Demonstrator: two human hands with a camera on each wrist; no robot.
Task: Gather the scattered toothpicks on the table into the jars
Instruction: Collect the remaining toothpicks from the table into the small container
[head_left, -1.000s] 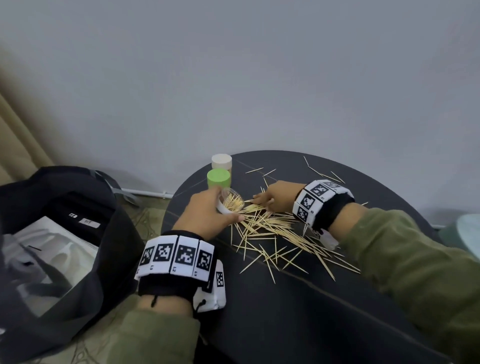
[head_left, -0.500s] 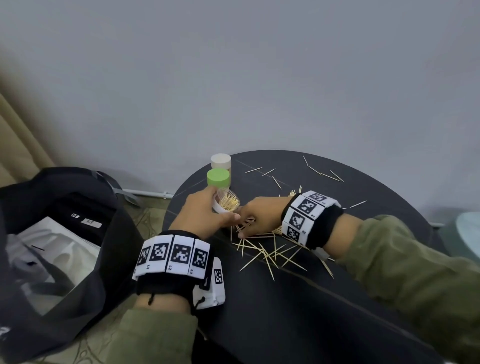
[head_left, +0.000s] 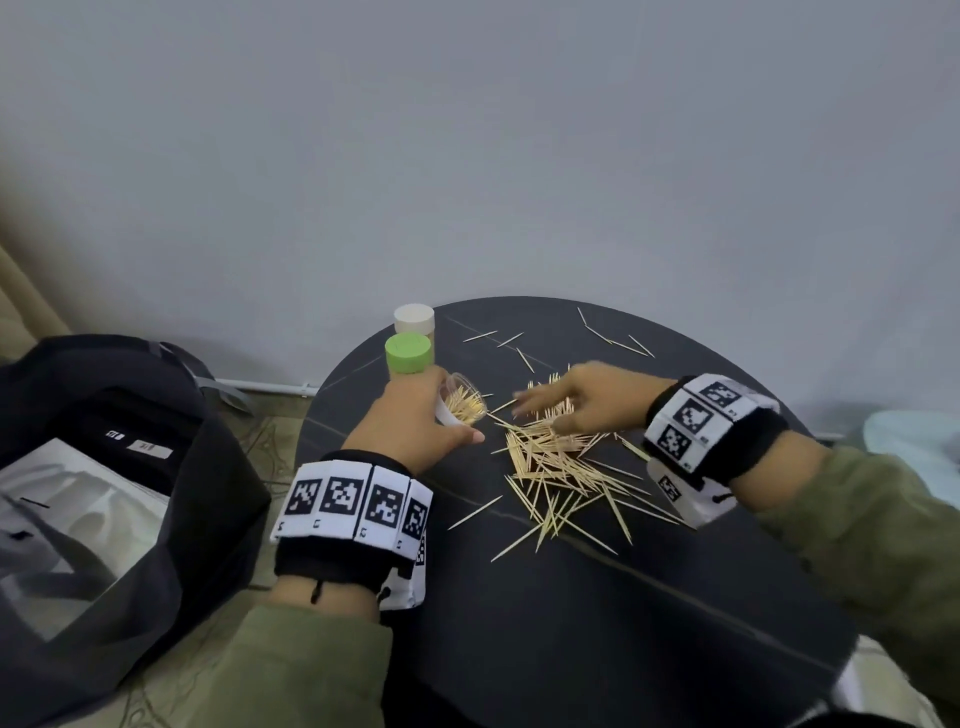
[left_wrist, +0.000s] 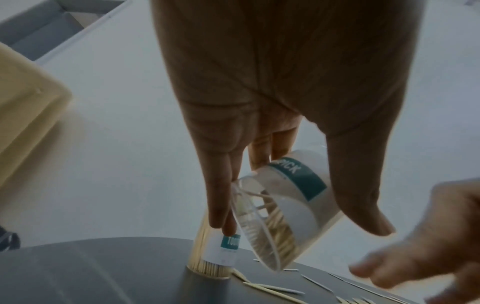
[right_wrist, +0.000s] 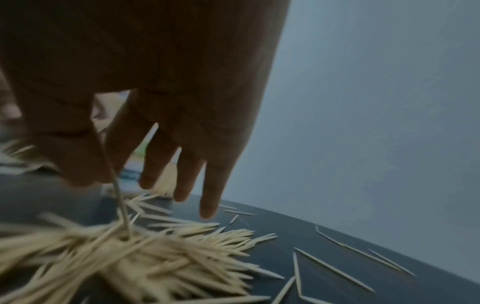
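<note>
left hand (head_left: 415, 421) grips tilted jar (head_left: 464, 405) | right hand (head_left: 582, 397) spread, seemingly empty | black round table (head_left: 597, 623), grey wall (head_left: 467, 156)

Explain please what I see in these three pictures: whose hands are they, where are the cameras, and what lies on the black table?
There is no machine here. A person works with two bare hands and wears three cameras: one on the head, one on each wrist. The checkered bands are worn on the wrists.

The head view looks down on a round black table. Loose toothpicks lie in a heap, with a few scattered behind. Two closed jars stand at the far left edge, one with a green lid, one with a white lid.

The left wrist view shows the left hand holding an open clear jar, tilted, with some toothpicks inside.

The right wrist view shows the right hand over the heap, fingers spread. One toothpick stands by the thumb; the blur hides whether it is pinched.
</note>
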